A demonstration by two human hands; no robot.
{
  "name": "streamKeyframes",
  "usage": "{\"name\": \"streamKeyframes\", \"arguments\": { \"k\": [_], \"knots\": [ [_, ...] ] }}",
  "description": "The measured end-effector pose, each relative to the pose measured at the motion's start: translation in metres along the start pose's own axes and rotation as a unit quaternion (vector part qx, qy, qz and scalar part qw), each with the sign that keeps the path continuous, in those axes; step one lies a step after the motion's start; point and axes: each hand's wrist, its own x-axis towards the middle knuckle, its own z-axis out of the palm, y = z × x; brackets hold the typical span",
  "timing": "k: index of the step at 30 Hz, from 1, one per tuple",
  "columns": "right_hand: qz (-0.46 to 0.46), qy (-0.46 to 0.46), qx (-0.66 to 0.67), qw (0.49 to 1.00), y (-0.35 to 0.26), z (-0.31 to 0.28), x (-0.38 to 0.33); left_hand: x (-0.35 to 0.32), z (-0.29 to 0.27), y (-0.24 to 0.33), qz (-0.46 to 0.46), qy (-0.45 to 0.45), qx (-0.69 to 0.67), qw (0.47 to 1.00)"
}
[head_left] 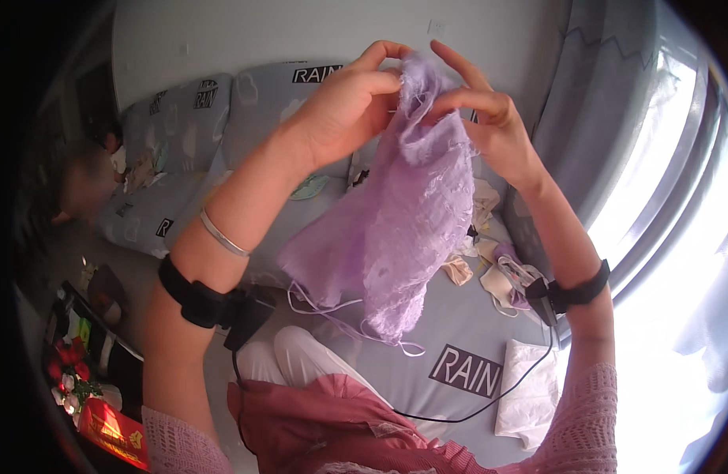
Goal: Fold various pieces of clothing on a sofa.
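Note:
A lilac lace garment (415, 205) with thin string-like straps hangs in front of me at the height of my raised hands. Its exact cut is hard to make out in the folds. At its bunched top, my left hand (352, 103) is closed on the left edge, thumb and fingers pinching the cloth. On the other side my right hand (494, 122) grips the fabric with bent fingers, while one finger points up, off the cloth. The folds partly hide the fingertips of both hands. The thin straps dangle from the garment's lower end, over the sofa.
A grey patterned sofa (293, 209) runs along the wall and round to my right. Loose clothes (498, 268) and a folded white cloth (530, 387) lie on it. Curtains (628, 150) hang at the right. Red flowers (70, 359) stand lower left; a person (84, 182) is at the far left.

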Motion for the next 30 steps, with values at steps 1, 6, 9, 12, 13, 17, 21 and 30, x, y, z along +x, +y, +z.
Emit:
{"name": "streamKeyframes", "arguments": {
  "k": [1,6,9,12,13,17,21,30],
  "knots": [
    [-0.01,-0.006,-0.018,1.0,-0.002,0.004,0.005,0.001,0.004,0.0,-0.001,-0.01,-0.052,0.999],
    [0.135,0.078,-0.029,0.987,-0.01,0.017,0.014,-0.007,0.011,0.007,-0.02,0.08,0.093,0.992],
    [0.135,0.165,-0.181,0.96,-0.013,0.012,0.019,-0.031,0.019,-0.012,0.04,0.139,0.383,0.912],
    [0.097,0.134,-0.252,0.953,-0.016,-0.002,0.02,-0.037,0.012,-0.021,0.029,0.154,0.473,0.867],
    [0.097,0.134,-0.251,0.954,-0.017,-0.009,0.017,-0.037,0.007,-0.02,0.017,0.178,0.493,0.851],
    [0.121,0.024,-0.239,0.963,-0.028,-0.057,-0.009,-0.041,-0.012,-0.006,0.055,0.194,0.324,0.924],
    [0.253,0.042,-0.052,0.965,-0.034,-0.117,-0.051,-0.045,0.006,-0.001,0.026,0.098,0.282,0.954],
    [0.297,-0.049,-0.148,0.942,-0.047,-0.262,-0.12,-0.046,0.085,0.018,-0.031,-0.151,0.157,0.975]
  ]
}}
